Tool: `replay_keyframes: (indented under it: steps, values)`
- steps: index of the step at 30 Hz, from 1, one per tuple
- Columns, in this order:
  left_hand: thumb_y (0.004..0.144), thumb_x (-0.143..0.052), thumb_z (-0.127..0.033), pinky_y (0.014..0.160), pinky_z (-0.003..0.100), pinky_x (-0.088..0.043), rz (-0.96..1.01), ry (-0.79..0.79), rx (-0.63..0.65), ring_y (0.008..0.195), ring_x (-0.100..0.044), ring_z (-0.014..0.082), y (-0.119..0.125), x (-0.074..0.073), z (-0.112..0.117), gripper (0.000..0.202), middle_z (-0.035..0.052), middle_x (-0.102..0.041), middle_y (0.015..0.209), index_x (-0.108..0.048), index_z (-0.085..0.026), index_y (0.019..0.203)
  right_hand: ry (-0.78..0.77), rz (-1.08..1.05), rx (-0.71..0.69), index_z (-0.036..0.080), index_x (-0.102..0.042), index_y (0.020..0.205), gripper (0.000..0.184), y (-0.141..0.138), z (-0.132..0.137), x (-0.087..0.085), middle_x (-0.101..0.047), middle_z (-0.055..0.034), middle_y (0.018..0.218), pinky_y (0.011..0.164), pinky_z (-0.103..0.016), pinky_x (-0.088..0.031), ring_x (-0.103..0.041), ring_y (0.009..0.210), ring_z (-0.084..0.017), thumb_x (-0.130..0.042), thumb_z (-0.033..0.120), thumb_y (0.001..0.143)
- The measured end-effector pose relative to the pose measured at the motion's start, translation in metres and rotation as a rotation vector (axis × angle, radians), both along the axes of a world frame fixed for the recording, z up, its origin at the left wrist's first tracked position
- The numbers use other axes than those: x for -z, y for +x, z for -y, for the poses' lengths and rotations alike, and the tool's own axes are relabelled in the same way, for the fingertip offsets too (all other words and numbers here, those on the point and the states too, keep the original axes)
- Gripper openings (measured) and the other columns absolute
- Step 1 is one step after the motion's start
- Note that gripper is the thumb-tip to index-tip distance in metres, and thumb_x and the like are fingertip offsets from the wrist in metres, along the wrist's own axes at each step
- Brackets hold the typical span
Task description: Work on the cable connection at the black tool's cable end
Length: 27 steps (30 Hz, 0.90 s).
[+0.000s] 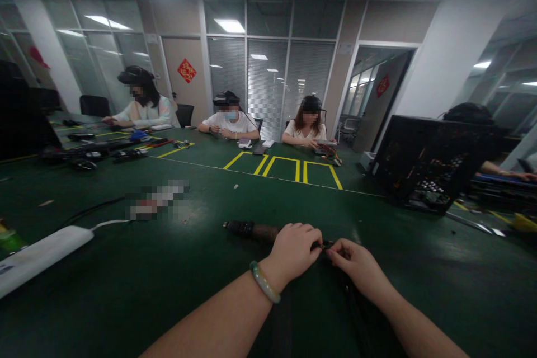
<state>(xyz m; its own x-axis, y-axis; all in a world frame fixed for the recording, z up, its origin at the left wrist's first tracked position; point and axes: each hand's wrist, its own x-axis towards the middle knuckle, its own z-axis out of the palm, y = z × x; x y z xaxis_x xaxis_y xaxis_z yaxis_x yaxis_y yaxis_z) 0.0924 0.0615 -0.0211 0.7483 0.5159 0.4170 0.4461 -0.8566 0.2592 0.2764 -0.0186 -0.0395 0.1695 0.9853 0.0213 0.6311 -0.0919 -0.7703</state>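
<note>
Bent over the green table, my left hand (295, 249) is closed, thumb and fingertips together at a small dark piece. My right hand (357, 264) pinches at the same spot from the right, its fingertips almost meeting the left ones. What they grip is too small and dark to name. A dark cylindrical tool with a brownish body and a narrow metal tip (247, 229) lies just beyond my left hand, its right end hidden behind the fingers. Beneath my right hand, black cable-like strands (350, 296) run toward the near edge.
A white power strip (46, 257) with a cord sits at left. At right stands an open black computer case (423, 165). Yellow tape outlines (298, 170) mark the green tabletop (201, 302). Several people wearing headsets work around the table; dark parts and cables (88, 154) lie far left.
</note>
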Motion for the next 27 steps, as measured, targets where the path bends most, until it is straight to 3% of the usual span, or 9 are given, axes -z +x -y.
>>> replay_keyframes:
  steps: [27]
  values:
    - [0.087,-0.059,-0.028,0.081,0.033,-0.040,-0.034,0.009,0.005,0.093,-0.055,0.0187,0.0005,0.0016,-0.0014,0.008,-0.0001,-0.061,0.096,-0.061,-0.023,0.093,0.032,-0.096,-0.023,0.022,-0.065,0.089,0.019,0.0027,-0.0032,0.0063,-0.072,-0.0014,0.088,0.070,-0.028,-0.048,-0.066,0.083,-0.020,-0.060,0.039,0.083]
